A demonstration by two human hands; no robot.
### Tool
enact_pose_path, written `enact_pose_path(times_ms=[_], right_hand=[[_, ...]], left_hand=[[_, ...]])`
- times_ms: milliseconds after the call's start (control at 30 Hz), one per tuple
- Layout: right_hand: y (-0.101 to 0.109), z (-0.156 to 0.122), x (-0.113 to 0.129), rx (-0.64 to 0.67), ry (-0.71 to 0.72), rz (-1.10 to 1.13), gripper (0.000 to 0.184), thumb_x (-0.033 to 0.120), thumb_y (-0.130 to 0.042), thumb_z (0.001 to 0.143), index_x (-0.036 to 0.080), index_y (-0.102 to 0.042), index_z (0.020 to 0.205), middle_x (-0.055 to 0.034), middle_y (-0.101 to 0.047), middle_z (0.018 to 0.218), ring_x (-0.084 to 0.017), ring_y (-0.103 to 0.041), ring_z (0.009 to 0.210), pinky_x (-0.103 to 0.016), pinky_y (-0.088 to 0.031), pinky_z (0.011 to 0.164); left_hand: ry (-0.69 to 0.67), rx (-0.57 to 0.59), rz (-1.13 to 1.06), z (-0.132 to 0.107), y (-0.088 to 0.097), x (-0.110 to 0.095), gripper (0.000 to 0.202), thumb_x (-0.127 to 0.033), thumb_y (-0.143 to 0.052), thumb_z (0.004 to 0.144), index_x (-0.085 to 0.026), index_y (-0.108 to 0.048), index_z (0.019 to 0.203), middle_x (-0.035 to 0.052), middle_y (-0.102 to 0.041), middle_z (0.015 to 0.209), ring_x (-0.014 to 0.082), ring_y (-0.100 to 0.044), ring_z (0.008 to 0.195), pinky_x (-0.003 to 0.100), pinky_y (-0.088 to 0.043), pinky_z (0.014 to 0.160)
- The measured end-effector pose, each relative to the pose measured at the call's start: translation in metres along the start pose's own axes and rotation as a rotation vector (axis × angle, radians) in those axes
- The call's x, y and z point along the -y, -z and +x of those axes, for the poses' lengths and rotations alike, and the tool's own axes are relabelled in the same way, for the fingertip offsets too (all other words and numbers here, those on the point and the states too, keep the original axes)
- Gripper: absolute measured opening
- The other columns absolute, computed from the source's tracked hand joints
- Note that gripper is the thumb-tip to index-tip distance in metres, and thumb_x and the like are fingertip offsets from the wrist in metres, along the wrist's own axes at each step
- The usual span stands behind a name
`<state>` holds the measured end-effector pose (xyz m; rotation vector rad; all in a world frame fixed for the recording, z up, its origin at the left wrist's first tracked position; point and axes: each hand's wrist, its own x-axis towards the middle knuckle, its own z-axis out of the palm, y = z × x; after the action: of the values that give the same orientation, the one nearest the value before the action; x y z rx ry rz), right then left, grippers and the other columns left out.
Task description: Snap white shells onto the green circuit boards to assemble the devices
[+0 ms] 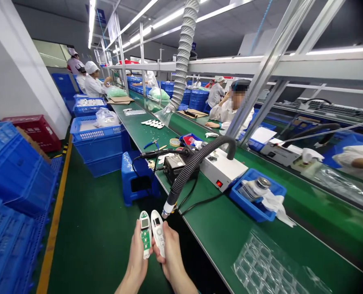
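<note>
Two slim white plastic halves with rounded ends are held upright side by side, one in each hand, in front of the near edge of a long green workbench [218, 228]. By the left hand [136, 255], curled closed around its edges, the half bearing one green circuit board with a grey screen [145, 236] is gripped. By the right hand [172, 250], closed between thumb and fingers, the white cover with a dark window and round button [158, 234] is gripped. Whether the halves touch cannot be told.

Just above them, one ribbed black hose [193, 163] is ended in a pale nozzle. On the bench, one white metal box with a lit red switch [222, 168], one blue plastic tray [242, 204] and one ring of yellowish tape [174, 142] are seen. Pale lettering is borne by one dark red crate [36, 130], and characters by one blue hanging sign [99, 15]; neither can be read.
</note>
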<state>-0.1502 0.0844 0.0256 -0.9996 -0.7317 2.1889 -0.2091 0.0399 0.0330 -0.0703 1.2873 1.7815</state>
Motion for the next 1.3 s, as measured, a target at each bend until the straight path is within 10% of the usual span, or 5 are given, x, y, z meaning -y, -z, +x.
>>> enact_pose_path(times_ms=[500, 700, 900, 1300], right_hand=[[-0.003, -0.006, -0.004, -0.036, 0.038, 0.045, 0.065, 0.075, -0.066, 0.064, 0.011, -0.062, 0.077, -0.0002, -0.056, 0.048, -0.005, -0.039, 0.031, -0.012, -0.012, 0.028], [0.03, -0.024, 0.012, -0.09, 0.073, 0.111, 0.06, 0.067, -0.073, 0.065, 0.009, -0.064, 0.074, -0.0029, -0.059, 0.052, -0.005, -0.039, 0.033, -0.012, -0.017, 0.028], [0.061, -0.062, 0.018, 0.015, 0.044, 0.311, 0.054, 0.058, -0.077, 0.069, 0.006, -0.07, 0.082, -0.0105, -0.067, 0.069, -0.015, -0.059, 0.054, -0.022, -0.045, 0.047], [0.085, -0.104, 0.026, 0.012, 0.049, 0.365, 0.053, 0.057, -0.077, 0.069, 0.01, -0.075, 0.093, -0.0145, -0.07, 0.079, -0.021, -0.063, 0.063, -0.028, -0.048, 0.056]], left_hand=[[-0.014, -0.021, 0.032, -0.002, -0.003, -0.004, 0.046, -0.064, -0.057, 0.075, -0.018, -0.058, 0.077, -0.0051, -0.054, 0.053, 0.0092, -0.048, 0.045, 0.019, -0.034, 0.041], [0.028, 0.102, 0.13, -0.002, -0.028, 0.004, 0.049, -0.064, -0.06, 0.074, -0.015, -0.062, 0.073, -0.0046, -0.05, 0.05, 0.0069, -0.041, 0.041, 0.017, -0.032, 0.037], [0.077, 0.124, 0.133, -0.012, -0.027, 0.011, 0.046, -0.063, -0.056, 0.078, -0.017, -0.058, 0.079, -0.0018, -0.057, 0.063, 0.004, -0.038, 0.041, 0.015, -0.028, 0.034], [0.27, 0.176, 0.062, -0.069, -0.035, 0.009, 0.047, -0.054, -0.064, 0.077, -0.016, -0.067, 0.104, 0.0002, -0.058, 0.074, 0.009, -0.05, 0.055, 0.022, -0.044, 0.048]])
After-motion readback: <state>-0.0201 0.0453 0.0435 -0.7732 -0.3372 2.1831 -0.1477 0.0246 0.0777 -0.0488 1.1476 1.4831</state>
